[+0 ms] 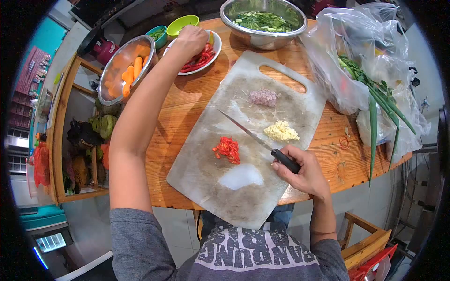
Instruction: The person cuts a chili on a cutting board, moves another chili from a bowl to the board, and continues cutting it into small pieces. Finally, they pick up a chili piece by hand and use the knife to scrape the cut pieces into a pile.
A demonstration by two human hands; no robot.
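Note:
My left hand (191,42) reaches over a white bowl (216,46) of red chilies (202,60). Its fingers curl down into the bowl, and what they hold, if anything, is hidden. In my right hand (302,169) is a knife (248,132) with a black handle, its blade pointing up and left above the cutting board (197,145). On the board lie three small piles: chopped red chili (227,150), minced garlic (281,130) and chopped shallot (264,97). A wet, pale patch shows near the board's front.
A steel bowl (104,75) holds carrots (137,68) at the left. Small teal (161,41) and green (183,19) bowls stand behind the chilies. Cut greens fill a large steel bowl (262,40) at the back. Scallions (375,93) lie on plastic bags (342,51) at the right.

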